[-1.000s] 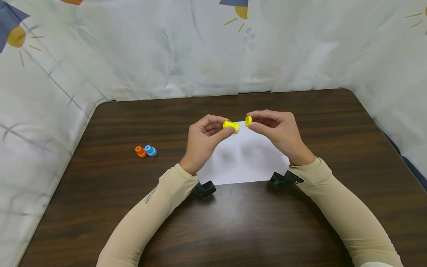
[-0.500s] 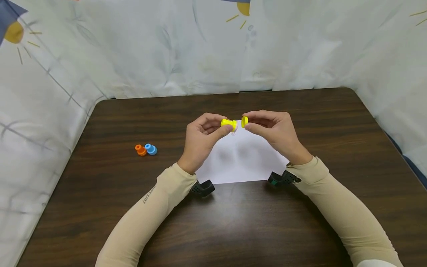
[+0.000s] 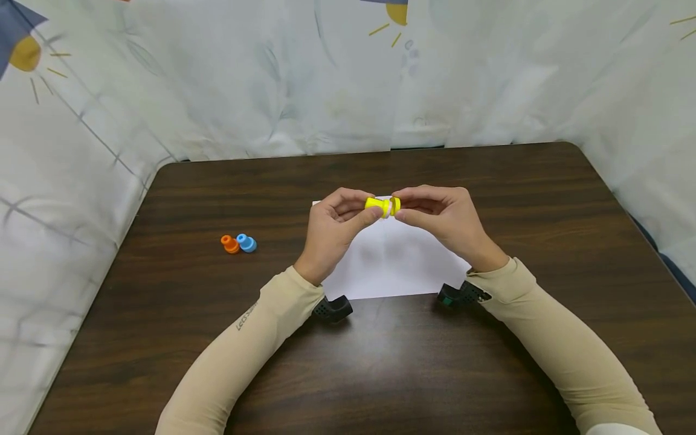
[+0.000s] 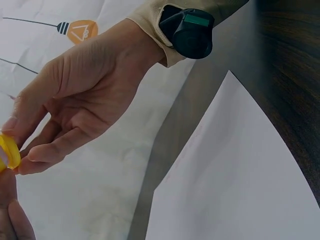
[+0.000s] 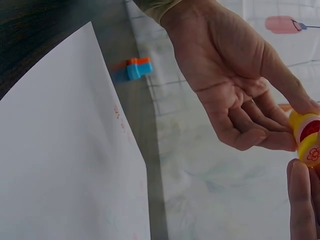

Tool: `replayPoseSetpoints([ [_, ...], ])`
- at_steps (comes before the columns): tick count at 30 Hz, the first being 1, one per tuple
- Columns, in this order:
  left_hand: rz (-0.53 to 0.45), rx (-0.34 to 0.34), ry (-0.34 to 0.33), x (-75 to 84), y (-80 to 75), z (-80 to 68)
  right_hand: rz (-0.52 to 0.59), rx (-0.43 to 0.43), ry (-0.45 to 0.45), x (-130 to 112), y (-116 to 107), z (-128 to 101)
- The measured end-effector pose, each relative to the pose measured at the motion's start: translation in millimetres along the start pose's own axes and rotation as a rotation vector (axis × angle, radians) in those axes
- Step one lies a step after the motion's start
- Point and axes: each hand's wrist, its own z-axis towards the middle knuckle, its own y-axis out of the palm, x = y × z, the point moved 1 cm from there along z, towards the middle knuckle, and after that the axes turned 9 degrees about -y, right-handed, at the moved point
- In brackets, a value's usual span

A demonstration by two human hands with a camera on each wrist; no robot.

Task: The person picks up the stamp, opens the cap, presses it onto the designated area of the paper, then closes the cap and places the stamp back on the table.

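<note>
Above a white sheet of paper (image 3: 399, 260) my left hand (image 3: 331, 232) pinches a small yellow stamp body (image 3: 375, 205) between thumb and fingers. My right hand (image 3: 443, 220) pinches a yellow cap (image 3: 395, 206) and holds it against the end of the stamp body. In the right wrist view the yellow stamp (image 5: 305, 131) shows a white and red band, with the cap (image 5: 311, 150) touching it. In the left wrist view only the cap's yellow edge (image 4: 9, 152) shows at the fingertips of my right hand (image 4: 75, 100).
An orange stamp (image 3: 229, 244) and a blue stamp (image 3: 247, 243) lie side by side on the dark wooden table (image 3: 380, 362), left of my hands. A patterned white cloth (image 3: 217, 78) hangs behind and beside the table.
The two hands have come together: the gap between the yellow cap and the stamp body has closed, and the cap now meets the body's end.
</note>
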Motion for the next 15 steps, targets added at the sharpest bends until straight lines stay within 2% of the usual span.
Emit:
replayPoseSetpoints([
  [15, 0.001, 0.015, 0.015, -0.7, 0.9, 0.1, 0.057, -0.013, -0.005, -4.0, 6.4, -1.5],
])
